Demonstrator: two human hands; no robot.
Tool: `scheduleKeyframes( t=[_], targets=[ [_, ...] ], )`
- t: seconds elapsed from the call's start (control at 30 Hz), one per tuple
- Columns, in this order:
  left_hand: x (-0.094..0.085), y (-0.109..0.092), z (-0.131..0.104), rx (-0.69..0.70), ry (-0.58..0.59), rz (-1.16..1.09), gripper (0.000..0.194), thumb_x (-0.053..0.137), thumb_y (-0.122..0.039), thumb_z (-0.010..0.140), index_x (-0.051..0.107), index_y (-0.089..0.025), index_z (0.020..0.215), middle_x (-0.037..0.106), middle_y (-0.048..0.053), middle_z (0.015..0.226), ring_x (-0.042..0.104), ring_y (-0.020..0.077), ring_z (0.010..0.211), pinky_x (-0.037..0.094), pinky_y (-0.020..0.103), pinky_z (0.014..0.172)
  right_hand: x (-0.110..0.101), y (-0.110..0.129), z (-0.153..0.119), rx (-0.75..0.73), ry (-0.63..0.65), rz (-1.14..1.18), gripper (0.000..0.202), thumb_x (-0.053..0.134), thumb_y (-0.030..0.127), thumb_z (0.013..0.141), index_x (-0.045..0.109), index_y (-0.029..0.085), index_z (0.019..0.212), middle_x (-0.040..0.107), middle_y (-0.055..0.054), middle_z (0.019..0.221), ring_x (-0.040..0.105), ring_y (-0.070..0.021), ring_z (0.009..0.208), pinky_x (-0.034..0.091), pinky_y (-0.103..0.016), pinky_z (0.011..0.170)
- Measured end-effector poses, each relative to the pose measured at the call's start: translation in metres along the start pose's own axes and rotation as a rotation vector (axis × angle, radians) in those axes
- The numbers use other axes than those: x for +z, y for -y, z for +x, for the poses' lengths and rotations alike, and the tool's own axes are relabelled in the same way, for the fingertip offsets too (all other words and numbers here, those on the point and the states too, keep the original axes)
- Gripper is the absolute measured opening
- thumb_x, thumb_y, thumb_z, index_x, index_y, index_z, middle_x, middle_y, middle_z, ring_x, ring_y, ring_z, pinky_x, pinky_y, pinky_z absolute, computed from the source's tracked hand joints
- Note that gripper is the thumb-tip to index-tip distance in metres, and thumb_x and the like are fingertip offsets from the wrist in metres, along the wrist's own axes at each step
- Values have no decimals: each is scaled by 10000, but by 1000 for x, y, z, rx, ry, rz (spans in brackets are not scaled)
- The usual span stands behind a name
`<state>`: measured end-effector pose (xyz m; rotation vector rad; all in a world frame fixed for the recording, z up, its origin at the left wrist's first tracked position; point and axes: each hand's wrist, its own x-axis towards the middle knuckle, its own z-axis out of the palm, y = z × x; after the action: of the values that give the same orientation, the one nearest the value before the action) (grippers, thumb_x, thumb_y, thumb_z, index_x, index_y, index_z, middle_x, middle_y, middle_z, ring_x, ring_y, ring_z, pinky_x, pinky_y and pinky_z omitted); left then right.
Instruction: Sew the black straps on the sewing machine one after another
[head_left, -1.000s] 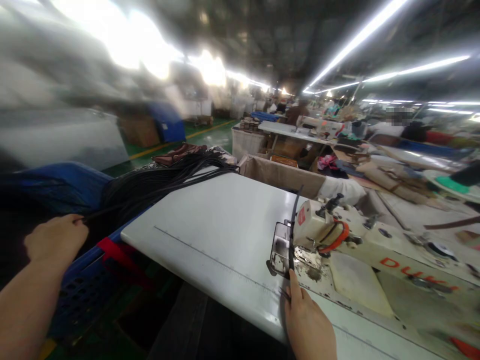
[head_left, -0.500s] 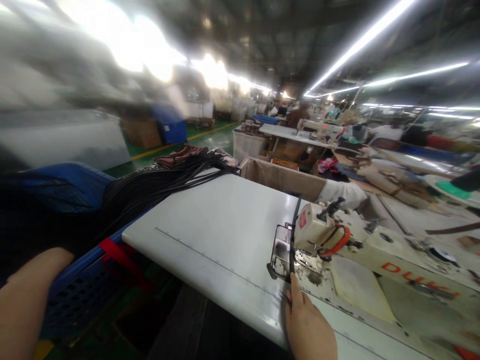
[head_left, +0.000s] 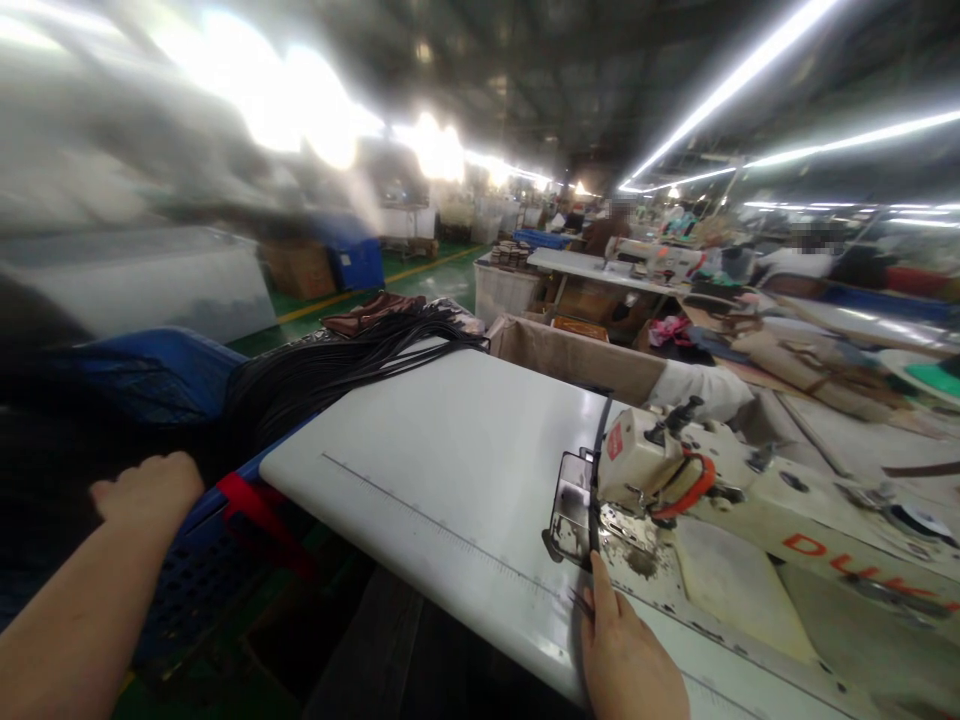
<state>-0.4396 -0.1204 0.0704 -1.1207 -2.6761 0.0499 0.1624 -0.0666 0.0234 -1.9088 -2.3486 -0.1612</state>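
Observation:
My right hand (head_left: pixel 634 645) lies at the front of the sewing machine (head_left: pixel 652 460), its index finger stretched onto a narrow black strip (head_left: pixel 595 515). That strip runs along the machine's left side, past the presser foot. Two thin dark tips, apparently of tweezers (head_left: pixel 579 602), stick out from under the curled fingers of this hand. My left hand (head_left: pixel 154 485) is over a blue basket (head_left: pixel 176 585), beside a heap of long black strips (head_left: pixel 322 370). Its fingers are curled; anything inside them is hidden against the dark background.
The white machine table (head_left: pixel 450 450) has a ruler scale along its front. A red band (head_left: pixel 259 505) hangs on the basket's rim. Behind the table stands a beige fabric-lined bin (head_left: pixel 577 355). Further back are other sewing tables, blue crates and people.
My left hand has risen and moved right, over the basket, and more of its curled fingers shows. My right hand keeps its place at the strip; the view has shifted slightly.

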Motion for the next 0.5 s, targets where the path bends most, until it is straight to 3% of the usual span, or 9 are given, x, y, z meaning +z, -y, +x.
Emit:
scheduleKeyframes(
  t=[0.07, 0.2, 0.3, 0.37, 0.5],
  targets=[
    [-16, -23, -8, 3, -21, 86, 403, 341, -250, 914, 667, -61, 1054, 713, 216, 1089, 678, 343, 993, 512, 499, 877, -1, 1, 1, 8, 4, -10, 492, 357, 230, 1053, 491, 137, 1518, 776, -127, 941, 763, -245, 784, 572, -330, 682],
    [-35, -88, -16, 351, -220, -20, 479, 228, -177, 985, 536, 39, 1281, 593, 270, 1323, 584, 349, 1264, 433, 478, 1087, -5, 6, 2, 20, 24, -36, 484, 389, 206, 1044, 507, 130, 1507, 772, -130, 971, 756, -235, 792, 565, -319, 706],
    [-25, -147, -25, 553, -258, -184, 437, 337, -211, 971, 546, -17, 1302, 576, 228, 1383, 461, 336, 1423, 338, 480, 1210, -13, 10, 0, 44, 71, -41, 497, 419, 179, 1027, 497, 122, 1515, 767, -130, 1003, 751, -229, 821, 563, -308, 714],
    [-11, -192, -43, 696, -256, -330, 406, 401, -248, 962, 583, -54, 1269, 619, 208, 1335, 454, 339, 1435, 324, 496, 1233, -17, 14, -1, 65, 99, -46, 520, 450, 167, 1009, 482, 134, 1527, 763, -123, 1015, 746, -225, 835, 560, -300, 712],
    [-3, -280, -111, 963, -146, -611, 408, 395, -289, 1003, 578, -123, 1327, 624, 159, 1400, 549, 274, 1360, 430, 465, 1189, -22, 17, -1, 87, 108, -31, 569, 489, 157, 980, 448, 156, 1547, 749, -118, 1017, 732, -215, 860, 555, -289, 722]
  ],
)
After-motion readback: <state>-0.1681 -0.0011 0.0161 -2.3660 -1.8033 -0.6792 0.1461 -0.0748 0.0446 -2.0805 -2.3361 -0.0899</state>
